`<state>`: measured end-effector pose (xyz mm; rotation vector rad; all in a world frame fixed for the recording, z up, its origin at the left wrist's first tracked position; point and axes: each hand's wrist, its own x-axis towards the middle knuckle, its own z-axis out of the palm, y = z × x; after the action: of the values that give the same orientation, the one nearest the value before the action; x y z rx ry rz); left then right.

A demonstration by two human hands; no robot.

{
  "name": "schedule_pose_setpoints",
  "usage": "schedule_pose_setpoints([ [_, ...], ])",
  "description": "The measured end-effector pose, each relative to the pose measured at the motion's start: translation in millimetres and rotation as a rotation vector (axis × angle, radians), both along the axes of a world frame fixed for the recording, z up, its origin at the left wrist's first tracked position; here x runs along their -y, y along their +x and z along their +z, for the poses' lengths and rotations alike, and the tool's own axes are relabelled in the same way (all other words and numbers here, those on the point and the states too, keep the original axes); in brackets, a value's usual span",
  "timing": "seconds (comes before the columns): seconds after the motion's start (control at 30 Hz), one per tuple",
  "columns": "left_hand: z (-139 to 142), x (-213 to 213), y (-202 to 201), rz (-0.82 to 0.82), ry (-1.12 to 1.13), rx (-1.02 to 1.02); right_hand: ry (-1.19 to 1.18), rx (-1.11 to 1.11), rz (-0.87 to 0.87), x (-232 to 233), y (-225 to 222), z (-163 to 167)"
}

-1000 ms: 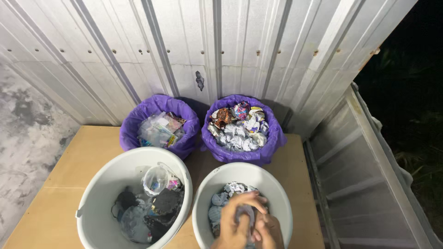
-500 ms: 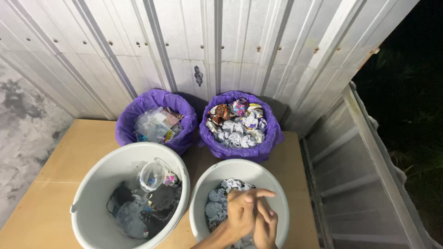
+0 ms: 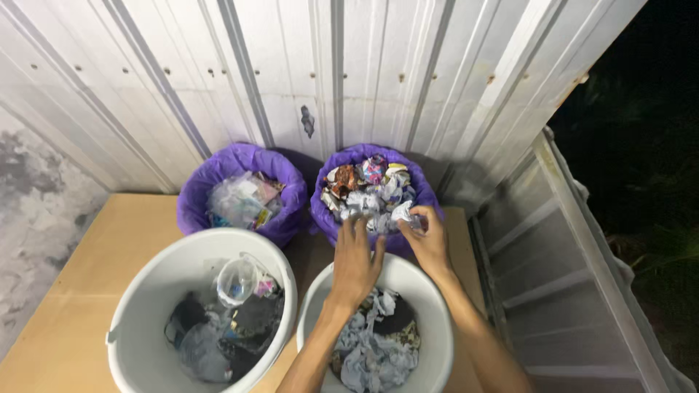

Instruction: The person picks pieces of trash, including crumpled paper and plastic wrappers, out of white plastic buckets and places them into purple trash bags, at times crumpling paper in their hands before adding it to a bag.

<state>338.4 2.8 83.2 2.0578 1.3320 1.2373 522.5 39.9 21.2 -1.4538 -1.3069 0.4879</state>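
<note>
Crumpled paper, seemingly pinched by right hand; left hand spread beside bin rim.

Looks like a makeshift outdoor sorting spot at night, not any kind of indoor room. A corrugated metal wall runs behind a plywood board, with pitch darkness off to the side. Two white buckets and two purple-lined bins sit there stuffed with crumpled wrappers and plastic scraps, so it's basically a backyard waste-sorting corner.
</note>
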Motion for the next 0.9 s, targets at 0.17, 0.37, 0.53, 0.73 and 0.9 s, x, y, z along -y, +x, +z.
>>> schedule_pose_setpoints([
  [0.17,-19,13,-1,-0.144,-0.106,-0.263,0.235,0.391,0.033,-37,8,15],
  [0.37,-42,-76,31,-0.112,0.021,-0.418,0.158,0.391,0.137,-60,-9,0],
  [0.53,-62,-93,40,-0.127,-0.185,-0.431,0.105,0.42,0.196,-54,-12,-13],
  [0.73,-44,-81,26,-0.116,-0.043,-0.34,0.02,0.517,0.246,-47,-6,12],
  [0.9,-11,-3,-11,-0.106,0.025,-0.303,0.072,0.397,0.242,29,-3,52],
])
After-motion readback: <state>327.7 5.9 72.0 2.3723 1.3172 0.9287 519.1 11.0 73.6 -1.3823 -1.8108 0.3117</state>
